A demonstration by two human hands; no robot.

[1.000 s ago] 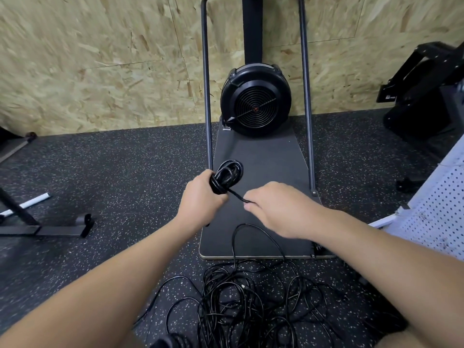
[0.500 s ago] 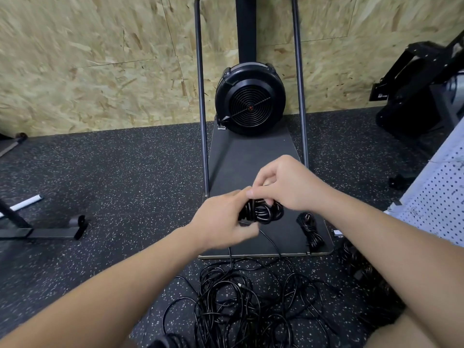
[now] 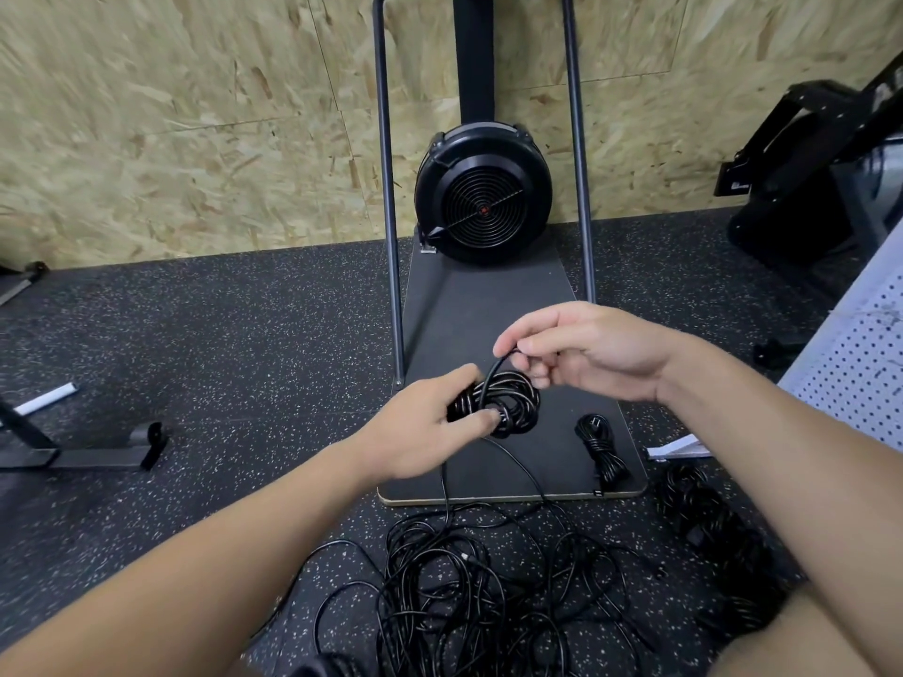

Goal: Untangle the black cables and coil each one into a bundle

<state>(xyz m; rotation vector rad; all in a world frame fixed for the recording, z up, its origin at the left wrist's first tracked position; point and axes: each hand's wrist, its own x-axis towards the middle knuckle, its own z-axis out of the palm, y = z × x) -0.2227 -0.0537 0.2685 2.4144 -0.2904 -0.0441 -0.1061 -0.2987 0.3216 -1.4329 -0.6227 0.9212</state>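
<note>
A small round coil of thin black cable (image 3: pixel 496 405) was held over the dark flat rectangular base board (image 3: pixel 488 310) of the machine. It was gripped at its near edge by the left hand (image 3: pixel 430 427), with the thumb curled across the loops. A loose strand rising from the coil was pinched between the thumb and fingers of the right hand (image 3: pixel 581 351), so both hands were closed on this one cable. From the coil, a length of the same cable trailed down off the board's front edge toward the floor, which suggested that this bundle was only partly wound.

One finished, elongated black cable bundle (image 3: pixel 603 449) lay on the board near its right front corner. The large tangled heap of black cables (image 3: pixel 479 593) was spread on the dark speckled rubber floor (image 3: pixel 220 359) just below the board, apparently unsorted. A further dark mass of cable (image 3: pixel 718 539) lay to the right; whether it was coiled could not be told. The greater part of the task was judged to remain
</note>
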